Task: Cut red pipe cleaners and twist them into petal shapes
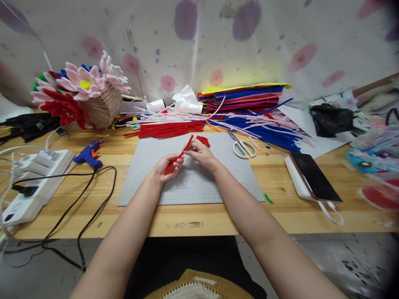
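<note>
My left hand (169, 167) is closed around a red pipe cleaner (188, 143), which slants up and to the right out of the fist. The fingertips of my right hand (202, 153) pinch the same pipe cleaner just above the left fingers. Both hands are over a grey cutting mat (193, 189). Just beyond my right hand lies a red fuzzy piece (203, 141), partly hidden by that hand. White-handled scissors (245, 150) rest at the mat's upper right edge.
Red pipe cleaners (171, 129) and blue ones (274, 135) lie behind the mat. A basket of fuzzy flowers (102, 106), a blue glue gun (89, 153) and a power strip (28, 203) with trailing cables are left. A phone (316, 176) lies right.
</note>
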`<state>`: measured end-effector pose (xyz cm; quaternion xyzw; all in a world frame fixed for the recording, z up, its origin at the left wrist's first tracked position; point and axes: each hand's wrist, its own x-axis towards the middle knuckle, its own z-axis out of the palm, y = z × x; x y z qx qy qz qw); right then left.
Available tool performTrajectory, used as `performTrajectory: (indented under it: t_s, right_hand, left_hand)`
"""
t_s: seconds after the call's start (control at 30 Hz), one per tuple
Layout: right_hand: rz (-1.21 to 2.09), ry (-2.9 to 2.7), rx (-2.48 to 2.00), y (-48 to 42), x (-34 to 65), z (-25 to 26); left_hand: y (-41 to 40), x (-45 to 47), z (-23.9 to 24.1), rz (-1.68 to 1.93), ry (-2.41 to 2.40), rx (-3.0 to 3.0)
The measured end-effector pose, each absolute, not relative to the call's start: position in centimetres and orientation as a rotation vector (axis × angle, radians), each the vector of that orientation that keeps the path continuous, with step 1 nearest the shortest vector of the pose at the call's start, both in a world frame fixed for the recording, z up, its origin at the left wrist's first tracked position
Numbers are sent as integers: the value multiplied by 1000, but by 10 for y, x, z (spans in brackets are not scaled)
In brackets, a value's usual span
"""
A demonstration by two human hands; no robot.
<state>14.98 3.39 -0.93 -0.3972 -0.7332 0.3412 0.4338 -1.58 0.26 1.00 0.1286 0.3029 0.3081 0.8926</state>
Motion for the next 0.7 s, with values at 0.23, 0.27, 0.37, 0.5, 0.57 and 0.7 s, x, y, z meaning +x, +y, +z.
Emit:
performTrajectory:
  t_s: [0.23, 0.27, 0.37, 0.5, 0.57, 0.7]
  right_hand:
    - [432, -2142, -1132, 26, 146, 3]
    - [424, -2169, -1151, 26, 145, 3]
    - [393, -2200, -1180, 26, 143, 3]
    - [334, -2176, -1246, 24, 142, 5]
    - [307, -2169, -1305, 22, 142, 6]
    - [329, -2182, -1413, 20, 141, 8]
  left_hand:
    - [4, -18, 7, 645, 563, 195]
    - [4, -18, 7, 640, 558, 199]
    - [6, -16, 7, 644, 577, 232]
    - [6, -8, 6, 735, 819, 434]
    - [4, -3, 4, 854, 1000, 704]
    - [-2, 3, -2, 1008, 1434, 1615]
